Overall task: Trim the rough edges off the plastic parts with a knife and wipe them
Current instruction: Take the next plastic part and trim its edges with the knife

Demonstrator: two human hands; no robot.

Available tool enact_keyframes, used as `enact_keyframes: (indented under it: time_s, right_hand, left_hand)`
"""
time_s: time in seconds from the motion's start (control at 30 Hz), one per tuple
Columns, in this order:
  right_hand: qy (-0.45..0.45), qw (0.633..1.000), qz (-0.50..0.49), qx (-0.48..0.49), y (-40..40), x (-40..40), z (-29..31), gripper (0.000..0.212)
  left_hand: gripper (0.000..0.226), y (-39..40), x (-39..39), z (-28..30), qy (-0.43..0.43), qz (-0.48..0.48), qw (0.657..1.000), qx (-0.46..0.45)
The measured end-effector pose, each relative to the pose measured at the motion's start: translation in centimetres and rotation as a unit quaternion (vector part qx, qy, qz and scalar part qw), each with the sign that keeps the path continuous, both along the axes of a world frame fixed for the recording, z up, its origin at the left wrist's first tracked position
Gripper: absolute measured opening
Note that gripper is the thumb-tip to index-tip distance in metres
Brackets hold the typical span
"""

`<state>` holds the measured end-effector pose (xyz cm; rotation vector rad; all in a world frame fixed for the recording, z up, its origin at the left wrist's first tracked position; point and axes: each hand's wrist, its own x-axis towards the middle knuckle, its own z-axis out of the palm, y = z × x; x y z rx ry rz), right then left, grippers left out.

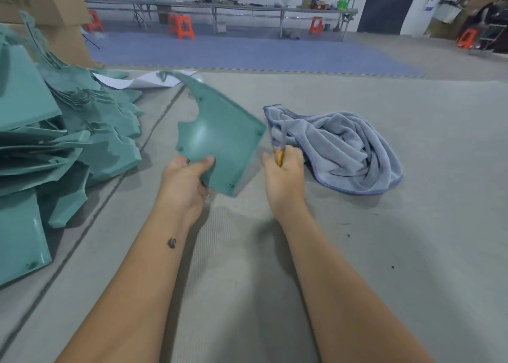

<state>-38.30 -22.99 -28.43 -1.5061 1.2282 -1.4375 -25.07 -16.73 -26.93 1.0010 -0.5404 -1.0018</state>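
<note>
My left hand [185, 182] grips the near corner of a teal plastic part [222, 140], thumb on top, holding it tilted above the grey mat. My right hand [284, 174] is curled round a yellow-handled knife [281, 149] whose blurred blade points up and away, just right of the part's right edge. A crumpled light-blue cloth [343, 148] lies on the mat right behind my right hand.
A big heap of teal plastic parts [63, 143] fills the left side, with cardboard boxes [49, 8] behind it. A white sheet [140, 82] lies beyond the heap. Far back stand long benches [247, 8] and orange stools [181, 26].
</note>
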Motion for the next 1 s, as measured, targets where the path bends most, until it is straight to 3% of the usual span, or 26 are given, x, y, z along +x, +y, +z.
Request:
enact_keyframes:
  time_s: [0.13,0.37,0.47,0.57,0.73,0.87,0.93,1.0]
  right_hand:
    - [-0.125,0.981,0.124,0.076,0.3,-0.6,0.0,0.036]
    - [0.028,0.996,0.075,0.027,-0.1,-0.3,-0.7,0.045]
    - [-0.002,0.993,0.113,0.028,0.8,-0.5,-0.2,0.042]
    - [-0.086,0.979,0.17,0.074,1.0,-0.8,-0.1,0.026]
    - [-0.009,0.993,0.108,0.054,1.2,-1.7,-0.6,0.029]
    - [-0.064,0.984,0.155,0.055,1.4,-2.2,0.1,0.016]
    - [-0.071,0.981,0.168,0.06,1.7,-2.0,0.3,0.019]
    - [-0.085,0.974,0.182,0.108,2.1,-1.5,0.5,0.035]
  left_hand:
    - [0.016,-0.2,-0.5,-0.3,0.015,-0.003,1.0,0.011]
    - [0.03,0.3,-1.0,-0.7,-0.129,-0.135,0.981,0.06]
    - [0.025,0.4,-1.1,-0.7,-0.109,-0.119,0.986,0.051]
    - [0.02,0.4,-1.2,-0.7,-0.083,-0.09,0.991,0.051]
    - [0.018,0.2,-0.8,-0.5,-0.011,-0.061,0.997,0.043]
    - [0.016,0.0,-0.6,-0.5,-0.024,-0.027,0.997,0.071]
    - [0.014,-0.3,-0.4,-0.6,0.003,-0.005,0.996,0.085]
    - [0.012,-0.3,-0.4,-0.5,0.04,-0.003,0.995,0.094]
